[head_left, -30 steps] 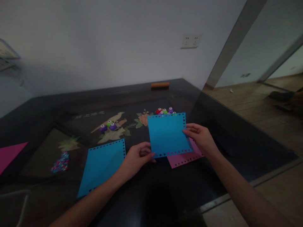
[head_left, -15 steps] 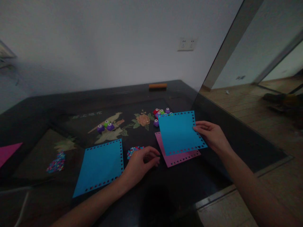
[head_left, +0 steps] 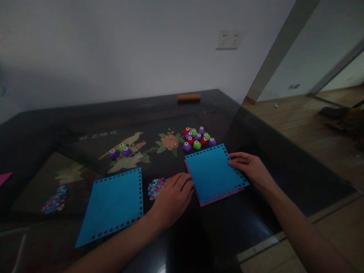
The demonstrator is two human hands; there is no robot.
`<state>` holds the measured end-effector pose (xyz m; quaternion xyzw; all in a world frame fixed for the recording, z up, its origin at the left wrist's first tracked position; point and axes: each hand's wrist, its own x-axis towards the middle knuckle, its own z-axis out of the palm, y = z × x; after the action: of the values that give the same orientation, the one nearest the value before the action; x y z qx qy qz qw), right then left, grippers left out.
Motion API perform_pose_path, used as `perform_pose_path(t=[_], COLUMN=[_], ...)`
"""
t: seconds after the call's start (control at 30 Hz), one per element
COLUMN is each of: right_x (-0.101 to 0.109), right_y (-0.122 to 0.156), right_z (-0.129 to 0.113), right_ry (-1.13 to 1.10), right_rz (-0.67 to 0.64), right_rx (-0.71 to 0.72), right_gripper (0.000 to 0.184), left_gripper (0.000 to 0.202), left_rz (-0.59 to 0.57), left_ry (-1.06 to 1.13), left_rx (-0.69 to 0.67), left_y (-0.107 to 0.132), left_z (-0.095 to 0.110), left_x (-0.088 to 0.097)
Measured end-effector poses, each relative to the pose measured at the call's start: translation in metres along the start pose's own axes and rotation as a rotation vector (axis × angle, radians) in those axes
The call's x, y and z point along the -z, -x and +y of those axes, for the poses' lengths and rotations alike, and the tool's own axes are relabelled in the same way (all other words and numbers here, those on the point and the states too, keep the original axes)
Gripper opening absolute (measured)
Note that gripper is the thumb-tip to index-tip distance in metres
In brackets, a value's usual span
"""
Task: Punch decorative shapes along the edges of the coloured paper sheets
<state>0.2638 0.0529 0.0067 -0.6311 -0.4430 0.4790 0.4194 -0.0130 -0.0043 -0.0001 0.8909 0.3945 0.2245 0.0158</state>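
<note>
A blue punched paper sheet [head_left: 214, 171] lies on top of a pink sheet [head_left: 218, 197], whose edge shows at the left and front. My right hand [head_left: 250, 168] rests on the blue sheet's right edge, fingers together and flat. My left hand [head_left: 173, 197] lies palm down at the sheets' left edge, fingers touching it. Neither hand grips anything. A second blue punched sheet [head_left: 112, 204] lies flat to the left. A small heap of paper confetti [head_left: 155, 187] sits between it and my left hand.
The dark glass table [head_left: 176, 110] has an inlaid bird and flower picture. Several small coloured punches [head_left: 198, 137] cluster behind the stacked sheets, three more punches [head_left: 120, 150] lie at centre left. More confetti [head_left: 54, 199] lies far left. An orange bar [head_left: 189, 98] lies at the back edge.
The blue sheet went down from the air onto the pink sheet. My left hand let go of it, then came back to rest at the sheets' left edge.
</note>
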Motion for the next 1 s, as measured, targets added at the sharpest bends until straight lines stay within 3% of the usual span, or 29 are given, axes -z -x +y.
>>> perform_pose_path(t=[0.47,1.0], right_x=[-0.0052,-0.0043], right_y=[0.0016,0.0003], right_z=[-0.0017,0.0009], right_ry=[0.135,0.163], right_rz=[0.017,-0.004], right_rx=[-0.002,0.012], right_gripper=[0.039,0.039], left_gripper=[0.037,0.036], left_rz=[-0.098,-0.140], left_ry=[-0.058,-0.013], left_rx=[-0.001,-0.023], left_y=[0.0037,0.0046], left_z=[-0.0022,-0.0045], left_x=[-0.0100,-0.0095])
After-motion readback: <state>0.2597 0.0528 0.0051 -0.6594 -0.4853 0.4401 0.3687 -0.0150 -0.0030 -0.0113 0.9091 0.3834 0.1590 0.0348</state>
